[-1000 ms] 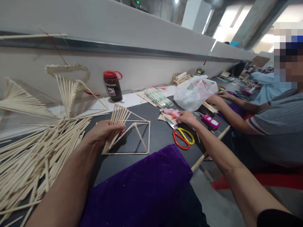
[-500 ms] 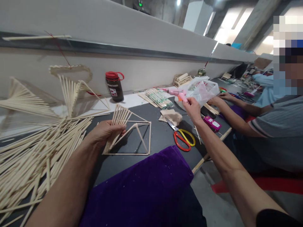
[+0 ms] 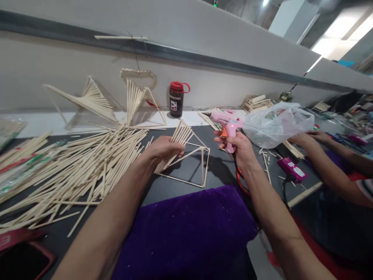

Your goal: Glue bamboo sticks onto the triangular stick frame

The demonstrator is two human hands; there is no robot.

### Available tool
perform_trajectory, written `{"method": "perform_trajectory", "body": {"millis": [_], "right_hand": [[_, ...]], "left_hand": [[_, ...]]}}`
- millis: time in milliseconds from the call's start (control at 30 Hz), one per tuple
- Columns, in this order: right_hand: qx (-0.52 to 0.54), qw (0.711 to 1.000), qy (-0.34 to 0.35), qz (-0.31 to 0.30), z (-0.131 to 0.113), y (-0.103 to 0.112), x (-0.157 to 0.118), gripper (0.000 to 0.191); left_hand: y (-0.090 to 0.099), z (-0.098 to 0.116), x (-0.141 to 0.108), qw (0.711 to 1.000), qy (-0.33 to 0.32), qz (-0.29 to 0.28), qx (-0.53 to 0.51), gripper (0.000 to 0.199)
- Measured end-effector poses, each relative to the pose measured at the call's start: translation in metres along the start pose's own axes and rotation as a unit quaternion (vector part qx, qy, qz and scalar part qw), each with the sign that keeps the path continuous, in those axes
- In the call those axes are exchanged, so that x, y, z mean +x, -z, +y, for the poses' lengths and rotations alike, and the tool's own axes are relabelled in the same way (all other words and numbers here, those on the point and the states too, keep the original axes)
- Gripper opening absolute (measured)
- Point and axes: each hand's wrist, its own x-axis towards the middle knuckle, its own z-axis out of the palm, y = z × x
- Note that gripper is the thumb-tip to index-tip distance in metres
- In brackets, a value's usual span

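My left hand [image 3: 167, 149] grips the slatted side of a wooden stick frame [image 3: 190, 182], thumb on the front of the sticks. The frame rests on the dark tabletop, with a square base and thin slanting struts. In my right hand [image 3: 241, 146] is a pink hot glue gun [image 3: 230, 128] with an orange trigger, its dark nozzle pointing left above the table. A black cord runs down from its handle past my wrist. Red scissor handles [image 3: 241, 182] are mostly hidden behind my right forearm.
Loose sticks [image 3: 96, 167] lie heaped on the left. Finished stick models [image 3: 87, 97] stand by the wall near a red-lidded bottle [image 3: 176, 102]. A plastic bag [image 3: 276, 124], a purple power socket [image 3: 292, 170] and another person's hands [image 3: 305, 142] are at right. Purple cloth [image 3: 189, 229] covers my lap.
My right hand has brought the glue gun off the back of the table toward the frame, now fully in its grip. My left hand still holds the frame. The view has turned left.
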Motion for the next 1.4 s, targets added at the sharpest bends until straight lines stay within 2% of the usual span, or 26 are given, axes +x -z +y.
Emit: {"method": "perform_trajectory", "body": {"millis": [67,233,433,1000,1400], "right_hand": [[-0.006,1.0,0.003,-0.024,0.004,0.001,-0.004,0.035],[-0.07,0.997,0.011,-0.043,0.009,0.005,-0.012,0.021],[-0.155,0.987,0.024,-0.033,0.014,0.003,-0.017,0.029],[-0.203,0.975,0.088,-0.032,0.025,-0.002,-0.016,0.023],[-0.231,0.968,0.094,-0.024,0.024,-0.005,-0.016,0.025]], "left_hand": [[-0.001,0.002,-0.001,1.0,0.003,-0.003,-0.004,0.013],[-0.005,0.006,-0.004,1.0,0.019,0.01,-0.017,0.014],[-0.007,0.006,-0.003,1.0,0.018,0.019,-0.014,0.016],[0.0,-0.005,0.006,1.0,-0.009,-0.01,-0.021,0.014],[-0.003,-0.002,0.003,1.0,-0.002,0.008,-0.022,0.014]]}}
